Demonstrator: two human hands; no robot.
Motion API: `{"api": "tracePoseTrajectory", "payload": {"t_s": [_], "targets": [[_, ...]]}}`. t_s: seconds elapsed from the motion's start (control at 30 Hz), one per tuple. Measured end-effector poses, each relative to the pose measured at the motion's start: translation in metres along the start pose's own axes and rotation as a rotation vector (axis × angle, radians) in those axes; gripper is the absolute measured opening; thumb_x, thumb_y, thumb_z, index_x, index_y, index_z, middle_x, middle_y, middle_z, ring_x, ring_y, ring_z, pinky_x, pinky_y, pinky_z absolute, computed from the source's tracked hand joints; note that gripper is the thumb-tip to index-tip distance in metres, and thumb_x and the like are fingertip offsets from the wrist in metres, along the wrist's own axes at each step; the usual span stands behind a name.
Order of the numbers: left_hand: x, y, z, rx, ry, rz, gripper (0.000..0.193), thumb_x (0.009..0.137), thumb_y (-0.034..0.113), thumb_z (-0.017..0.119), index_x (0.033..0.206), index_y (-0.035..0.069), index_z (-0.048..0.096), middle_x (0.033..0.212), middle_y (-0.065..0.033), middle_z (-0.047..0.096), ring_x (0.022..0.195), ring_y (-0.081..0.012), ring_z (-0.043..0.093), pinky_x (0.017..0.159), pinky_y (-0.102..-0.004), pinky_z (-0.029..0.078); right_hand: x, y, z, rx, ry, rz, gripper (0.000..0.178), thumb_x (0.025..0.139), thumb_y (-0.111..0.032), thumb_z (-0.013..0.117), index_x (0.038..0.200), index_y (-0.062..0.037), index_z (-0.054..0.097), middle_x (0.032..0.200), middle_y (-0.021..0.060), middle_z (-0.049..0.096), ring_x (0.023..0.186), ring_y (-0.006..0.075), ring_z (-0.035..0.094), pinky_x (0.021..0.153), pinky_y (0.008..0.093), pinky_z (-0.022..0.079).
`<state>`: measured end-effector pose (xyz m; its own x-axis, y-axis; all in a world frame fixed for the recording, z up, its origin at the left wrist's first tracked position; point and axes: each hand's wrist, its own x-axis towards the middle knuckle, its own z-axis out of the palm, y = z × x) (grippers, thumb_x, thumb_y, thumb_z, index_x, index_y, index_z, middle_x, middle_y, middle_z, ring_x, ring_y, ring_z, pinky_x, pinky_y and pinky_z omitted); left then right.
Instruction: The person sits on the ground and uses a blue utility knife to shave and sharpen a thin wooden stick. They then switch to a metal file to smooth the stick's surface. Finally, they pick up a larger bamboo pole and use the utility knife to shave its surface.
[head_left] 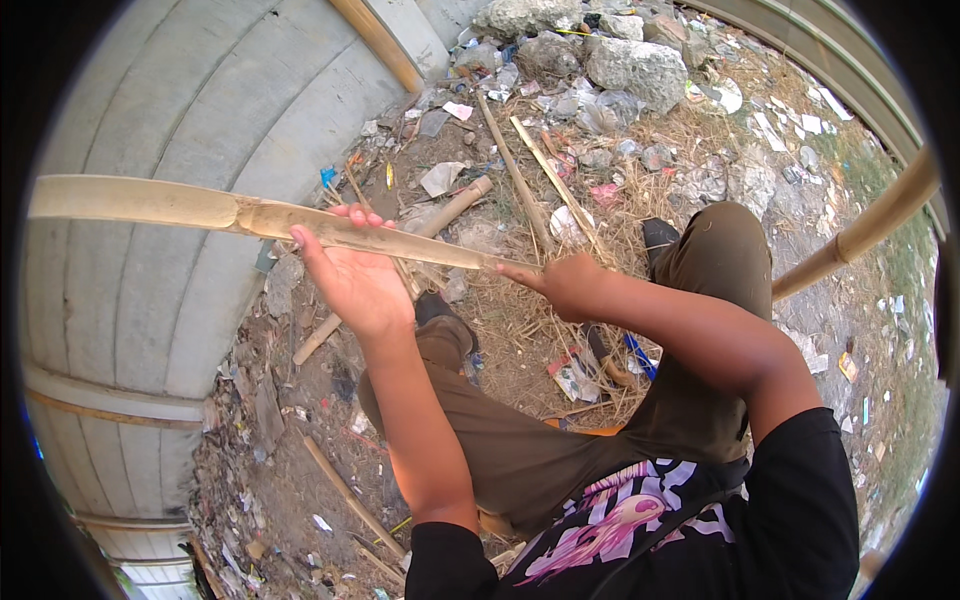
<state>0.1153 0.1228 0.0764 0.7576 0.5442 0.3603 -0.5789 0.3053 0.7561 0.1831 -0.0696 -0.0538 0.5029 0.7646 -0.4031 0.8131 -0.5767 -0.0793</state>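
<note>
A long split bamboo strip [370, 235] runs across in front of me, its hollow inner side facing up and a node showing left of my left hand. My left hand [362, 280] supports it from below, thumb on the near edge and fingertips curled over the far edge. At the strip's narrower right end, my right hand [570, 285] is closed on it, index finger stretched along the bamboo. The left end reaches over toward the wall. Below my right hand, a curved brown handle-like piece [607, 358] lies on the ground between my legs.
A grey panelled wall [240, 110] rises at the left. Bamboo pieces [455, 205], thin strips [560, 185] and litter lie on the dirt ahead. Large rocks [637, 72] sit at the back. A bamboo pole [865, 228] slants in at the right, beside my bent knee.
</note>
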Motion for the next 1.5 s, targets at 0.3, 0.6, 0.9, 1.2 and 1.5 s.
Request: {"api": "tracePoseTrajectory", "payload": {"t_s": [0.3,0.6,0.9,1.2,1.5], "targets": [[0.004,0.019,-0.041,0.296,0.326,0.311,0.031,0.106,0.037,0.044,0.103,0.006,0.048,0.092,-0.0074,0.051,0.088,-0.0204,0.052,0.083,-0.0424,0.047,0.026,0.118,0.127,0.246,-0.277,0.319,0.023,0.076,-0.018,0.076,0.097,-0.0072,0.077,0.106,0.0095,0.074,0.098,0.0282,0.072,0.073,0.0394,0.057],[0.011,0.025,-0.045,0.324,0.54,0.358,0.03,0.108,0.036,0.033,0.105,0.008,0.044,0.093,-0.0054,0.048,0.087,-0.0216,0.05,0.086,-0.045,0.043,0.025,0.061,0.276,0.536,-0.771,0.819,0.045,0.081,-0.031,0.078,0.123,-0.0156,0.07,0.121,0.0054,0.07,0.107,0.0293,0.069,0.087,0.045,0.055],[0.017,0.02,-0.037,0.225,0.566,0.233,0.028,0.107,0.036,0.035,0.102,0.01,0.044,0.092,-0.0037,0.049,0.086,-0.0188,0.05,0.084,-0.0417,0.043,0.019,0.084,0.379,0.673,-0.293,0.86,0.036,0.079,-0.023,0.074,0.113,-0.0106,0.074,0.109,0.0131,0.073,0.1,0.0316,0.071,0.076,0.0508,0.057],[0.021,0.025,-0.041,0.272,0.633,0.247,0.029,0.106,0.035,0.036,0.105,0.007,0.044,0.096,-0.0071,0.048,0.086,-0.0219,0.051,0.081,-0.0448,0.046,0.001,0.123,0.138,0.109,-0.578,0.393,0.044,0.072,-0.032,0.081,0.113,-0.0187,0.075,0.114,0.0053,0.072,0.103,0.028,0.069,0.083,0.0462,0.055],[0.019,0.033,-0.068,0.249,0.62,0.271,0.033,0.109,0.032,0.026,0.103,0.006,0.045,0.091,-0.0087,0.052,0.082,-0.0218,0.054,0.079,-0.0445,0.05,-0.088,0.113,-0.069,0.945,0.437,0.173,0.026,0.09,-0.026,0.071,0.106,-0.0058,0.067,0.062,-0.0025,0.054,0.046,0.0063,0.047,0.043,0.0241,0.039]]}}
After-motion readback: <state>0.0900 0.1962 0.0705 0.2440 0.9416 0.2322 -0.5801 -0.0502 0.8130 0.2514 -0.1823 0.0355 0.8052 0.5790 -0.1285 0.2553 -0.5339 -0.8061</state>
